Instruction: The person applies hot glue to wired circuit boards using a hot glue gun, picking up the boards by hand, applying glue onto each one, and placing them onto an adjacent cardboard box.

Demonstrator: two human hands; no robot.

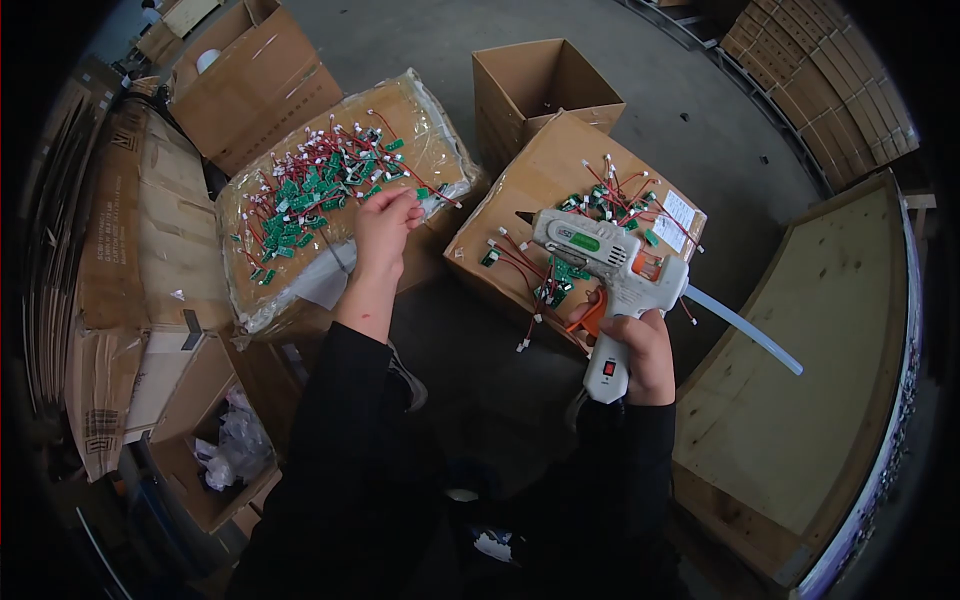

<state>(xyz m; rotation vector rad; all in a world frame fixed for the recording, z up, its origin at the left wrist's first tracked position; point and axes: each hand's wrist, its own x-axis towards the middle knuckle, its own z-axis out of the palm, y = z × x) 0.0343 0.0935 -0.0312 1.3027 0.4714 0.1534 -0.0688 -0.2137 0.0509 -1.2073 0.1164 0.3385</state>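
Observation:
My right hand (pixel 645 350) is wrapped round the handle of a grey hot glue gun (pixel 600 255), whose nozzle points left and whose glue stick (pixel 745 328) sticks out at the back. My left hand (pixel 388 225) is pinched closed at the near edge of the left carton, with a small green board and red wire showing just beyond its fingertips. A pile of green circuit boards with red wires (pixel 315 190) covers the plastic-wrapped carton on the left. More boards with wires (pixel 625 205) lie on the right carton, partly behind the glue gun.
An open cardboard box (pixel 545 85) stands behind the two cartons, and another (pixel 255 90) at the back left. A box with plastic bags (pixel 235 445) is at the lower left. To the right leans a wooden panel (pixel 790 390).

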